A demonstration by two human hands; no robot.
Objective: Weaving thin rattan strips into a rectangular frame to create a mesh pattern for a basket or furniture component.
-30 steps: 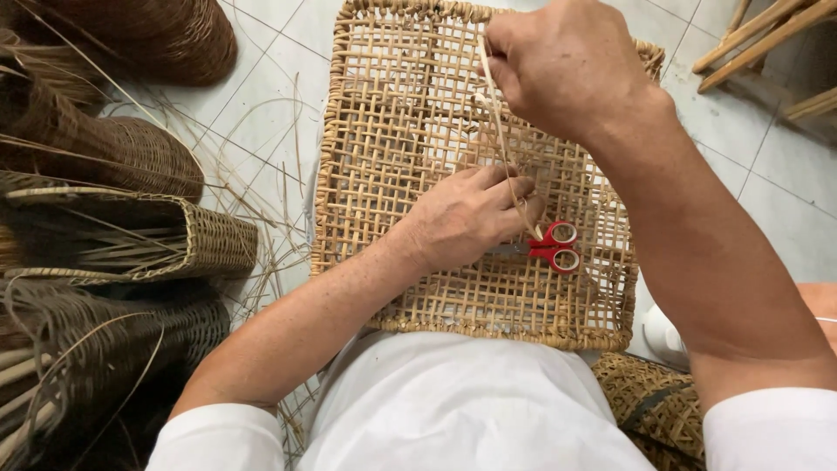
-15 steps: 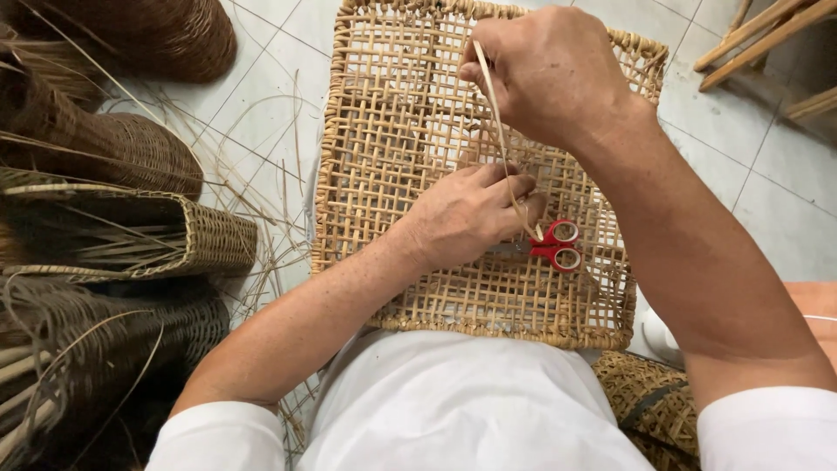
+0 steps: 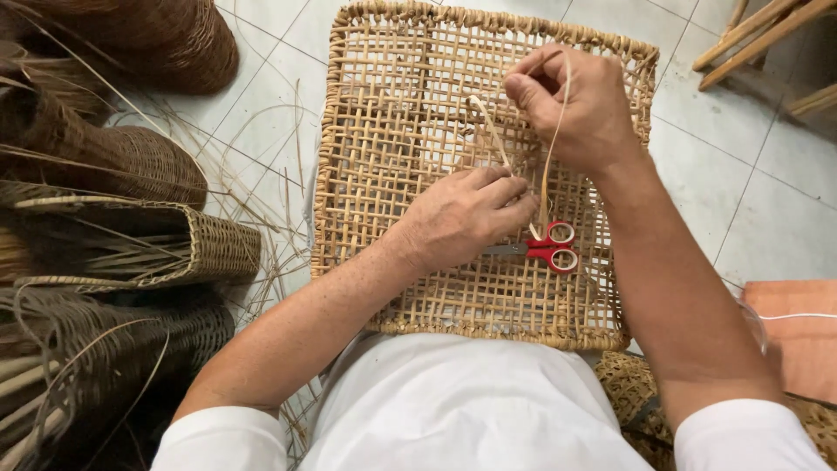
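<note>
In the head view, a pale cane strip (image 3: 547,139) is pinched in the right hand (image 3: 580,109) and looped up from the woven panel (image 3: 392,131), which is pressed flat on the lap by the left hand (image 3: 462,218). Weaving seems underway; the strip probably needs pulling taut. Red scissors (image 3: 549,249) lie by the left fingers, with baskets (image 3: 131,244) and loose strands on the floor (image 3: 767,174).

Tiled floor (image 3: 767,201), baskets (image 3: 131,166), loose strands (image 3: 261,183)

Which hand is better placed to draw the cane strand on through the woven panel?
Right, probably. The right hand pinches the cane strand above the woven panel, free to pull. The left hand lies flat on the weave beside the red scissors, seemingly steadying it.
</note>
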